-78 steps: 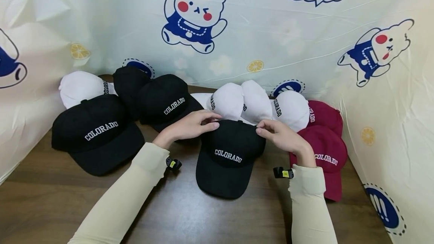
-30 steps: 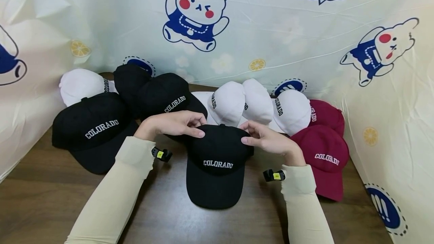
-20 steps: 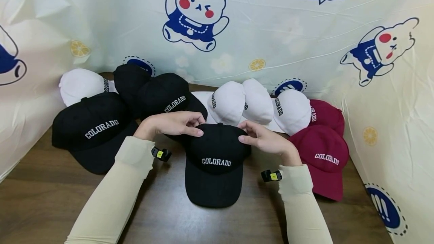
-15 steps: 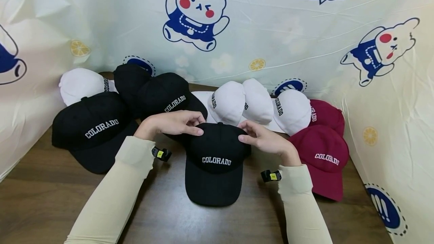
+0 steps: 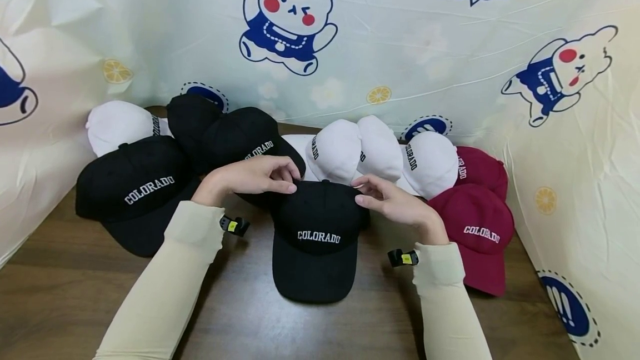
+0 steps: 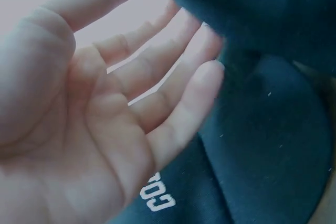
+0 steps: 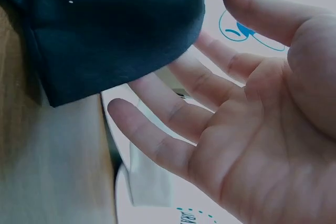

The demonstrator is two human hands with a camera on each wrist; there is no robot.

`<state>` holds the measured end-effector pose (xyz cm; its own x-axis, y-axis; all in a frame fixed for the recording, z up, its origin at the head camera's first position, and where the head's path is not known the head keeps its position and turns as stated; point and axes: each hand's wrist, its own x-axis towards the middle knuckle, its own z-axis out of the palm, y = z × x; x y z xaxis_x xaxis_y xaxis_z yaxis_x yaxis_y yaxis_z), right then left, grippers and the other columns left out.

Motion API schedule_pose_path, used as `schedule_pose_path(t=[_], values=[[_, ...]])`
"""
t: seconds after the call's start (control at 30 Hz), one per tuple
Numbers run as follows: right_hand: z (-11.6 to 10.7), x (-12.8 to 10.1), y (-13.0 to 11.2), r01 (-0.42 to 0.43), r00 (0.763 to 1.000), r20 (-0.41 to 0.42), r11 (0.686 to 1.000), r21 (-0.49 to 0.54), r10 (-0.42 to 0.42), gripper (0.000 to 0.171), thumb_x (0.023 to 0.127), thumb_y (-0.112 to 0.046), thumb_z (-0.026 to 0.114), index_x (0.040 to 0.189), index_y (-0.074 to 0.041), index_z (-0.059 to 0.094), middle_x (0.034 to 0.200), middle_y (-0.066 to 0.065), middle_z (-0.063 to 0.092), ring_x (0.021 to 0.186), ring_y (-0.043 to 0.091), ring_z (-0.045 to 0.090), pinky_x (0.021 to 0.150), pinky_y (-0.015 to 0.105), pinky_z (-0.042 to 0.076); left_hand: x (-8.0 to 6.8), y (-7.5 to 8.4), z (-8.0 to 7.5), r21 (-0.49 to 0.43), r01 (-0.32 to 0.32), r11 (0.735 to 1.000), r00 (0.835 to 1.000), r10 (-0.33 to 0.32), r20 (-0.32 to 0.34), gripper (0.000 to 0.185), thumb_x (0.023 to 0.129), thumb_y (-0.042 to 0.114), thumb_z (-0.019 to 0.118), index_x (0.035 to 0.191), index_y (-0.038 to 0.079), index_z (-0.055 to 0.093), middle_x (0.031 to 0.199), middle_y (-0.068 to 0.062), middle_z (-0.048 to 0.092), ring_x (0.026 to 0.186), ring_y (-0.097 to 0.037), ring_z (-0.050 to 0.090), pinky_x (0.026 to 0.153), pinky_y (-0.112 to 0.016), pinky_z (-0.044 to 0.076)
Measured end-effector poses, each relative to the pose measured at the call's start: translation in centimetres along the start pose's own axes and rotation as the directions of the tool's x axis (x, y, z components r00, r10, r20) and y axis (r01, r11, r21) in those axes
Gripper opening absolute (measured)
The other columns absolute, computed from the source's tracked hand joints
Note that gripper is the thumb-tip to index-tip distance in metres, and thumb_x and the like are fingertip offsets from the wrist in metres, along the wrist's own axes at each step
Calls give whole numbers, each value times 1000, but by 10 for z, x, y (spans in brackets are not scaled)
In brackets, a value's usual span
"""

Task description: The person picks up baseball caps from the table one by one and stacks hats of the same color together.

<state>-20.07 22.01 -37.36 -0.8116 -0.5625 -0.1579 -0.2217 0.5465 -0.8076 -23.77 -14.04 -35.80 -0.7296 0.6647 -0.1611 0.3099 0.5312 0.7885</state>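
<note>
Hanging in creases, a printed sheet (image 5: 390, 43) backs the glossy wood-grain counter (image 5: 280, 321). Along it sit domed cloth caps: black ones (image 5: 145, 176), white ones (image 5: 334, 149), maroon ones (image 5: 470, 213). Front and centre lies one matte black cap (image 5: 316, 265), brim toward the person, white COLORADO lettering (image 5: 319, 237) across its crown. Left grip (image 5: 252, 175) and right grip (image 5: 395, 200) flank the crown, thumbs well apart from relaxed fingers, fingertips at its edges, neither clenched.

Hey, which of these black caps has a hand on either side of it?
The front-centre black cap, its crown between the left hand and the right hand. The other black caps are grouped farther left.
</note>
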Motion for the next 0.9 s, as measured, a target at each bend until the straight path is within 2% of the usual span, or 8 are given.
schedule_pose_path(t=[0.1, 0.17, 0.3, 0.4, 0.63, 0.7, 0.8, 0.9], values=[[-4, -3, -2, 16, 1000, -26, 1000, 4, -16, 44, 108, -21, 63, 147, -4, 52, 138, 13, 62, 127, 29, 60, 109, 47, 49, -3, 1, -6, 19, -33, 999, 995, 34, -94, 36, 105, 24, 70, 134, 4, 62, 116, -10, 71, 107, -25, 67, 96, -43, 54], [-6, -5, -6, 26, 998, -53, 1000, 6, -26, 44, 108, -19, 64, 148, -2, 52, 140, 13, 62, 129, 30, 60, 110, 49, 49, -6, 2, -10, 46, -38, 998, 982, 45, -183, 36, 106, 24, 70, 135, 6, 62, 115, -10, 71, 105, -24, 67, 95, -43, 54], [-11, -10, -16, 66, 991, -114, 997, 26, -63, 43, 107, -14, 64, 146, -1, 53, 144, 17, 61, 134, 36, 59, 112, 54, 47, -16, 3, -23, 61, -16, 998, 931, 37, -363, 37, 106, 25, 69, 139, 11, 61, 116, -9, 69, 105, -24, 65, 93, -42, 49], [-12, -13, -25, 118, 980, -162, 993, 31, -112, 40, 107, -11, 64, 145, -1, 54, 147, 19, 58, 137, 38, 57, 116, 57, 44, -27, 3, -33, 47, 6, 999, 875, 17, -484, 39, 106, 28, 68, 141, 12, 60, 118, -9, 69, 108, -24, 64, 93, -40, 47], [-9, -22, -47, 176, 940, -279, 979, -99, -197, 41, 106, -13, 66, 145, -7, 55, 147, 12, 60, 139, 26, 57, 120, 54, 40, -50, -13, -50, -47, 65, 997, 692, -79, -718, 44, 106, 37, 66, 144, 16, 59, 125, -6, 66, 109, -17, 60, 90, -27, 46], [-7, -23, -52, 179, 928, -301, 972, -155, -219, 42, 106, -14, 67, 146, -8, 55, 147, 10, 60, 139, 25, 56, 120, 53, 40, -55, -21, -53, -76, 86, 993, 658, -114, -745, 46, 105, 37, 66, 145, 14, 58, 126, -6, 65, 107, -15, 58, 87, -24, 46], [-4, -24, -58, 181, 907, -334, 954, -237, -255, 44, 105, -14, 69, 147, -9, 56, 147, 9, 61, 139, 26, 55, 119, 52, 40, -61, -31, -57, -98, 120, 988, 647, -152, -747, 50, 105, 36, 65, 147, 11, 55, 131, -10, 61, 109, -17, 56, 87, -23, 45], [1, -22, -61, 171, 889, -361, 934, -313, -283, 48, 103, -15, 71, 149, -11, 56, 149, 6, 60, 141, 26, 53, 119, 52, 40, -63, -40, -61, -104, 156, 982, 671, -183, -719, 56, 106, 37, 63, 152, 7, 50, 142, -17, 56, 119, -25, 53, 92, -28, 44]])
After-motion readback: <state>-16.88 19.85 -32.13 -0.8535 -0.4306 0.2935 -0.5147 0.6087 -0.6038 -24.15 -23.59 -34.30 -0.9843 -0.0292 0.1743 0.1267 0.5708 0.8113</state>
